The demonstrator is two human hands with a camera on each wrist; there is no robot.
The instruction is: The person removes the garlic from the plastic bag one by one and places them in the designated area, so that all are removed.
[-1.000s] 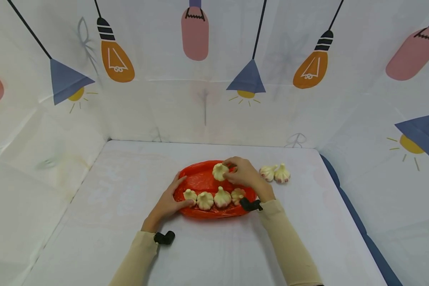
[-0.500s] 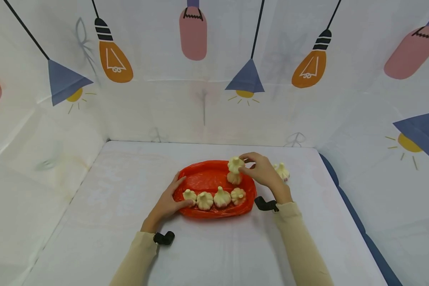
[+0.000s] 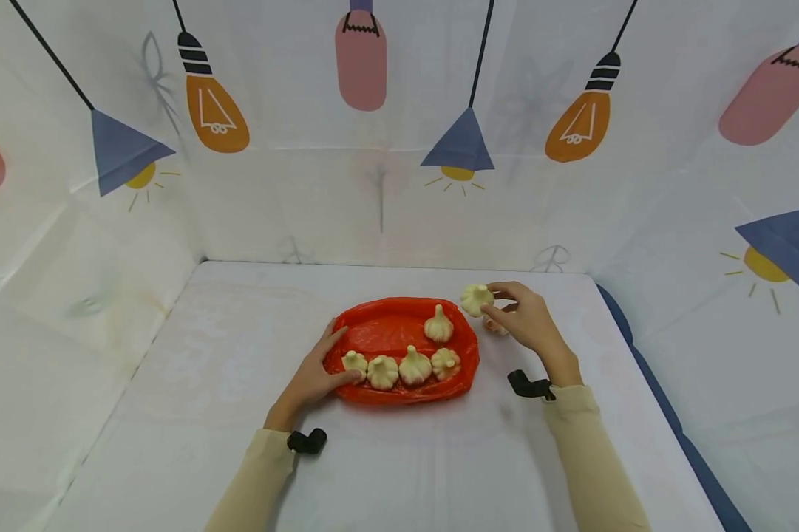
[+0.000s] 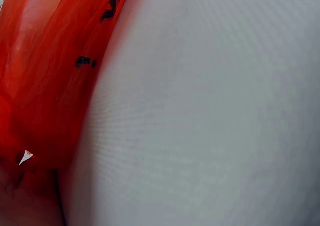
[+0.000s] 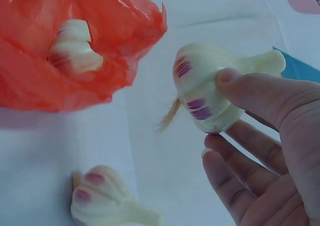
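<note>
My right hand (image 3: 525,316) pinches a garlic bulb (image 3: 477,300) between thumb and fingers, above the table just right of a red plastic-covered tray (image 3: 366,307). In the right wrist view, the held bulb (image 5: 207,88) shows purple marks and root hairs. My left hand (image 3: 313,377) grips the tray's left rim, its thumb beside a bulb (image 3: 354,362) inside. Several bulbs stand in a row along the tray's near side, and a single bulb (image 3: 438,324) sits at its far right. Below my right fingers, another bulb (image 3: 495,326) on the table is partly hidden.
The white table (image 3: 226,332) stretches around the tray on all sides. Behind it hangs a pale sheet (image 3: 273,192) printed with lamps and light bulbs. A dark blue edge (image 3: 658,399) runs along the right side.
My right hand has carried the garlic bulb rightward, from over the tray to outside its right edge. The bulb at the tray's far right has come into view. My left hand stays put.
</note>
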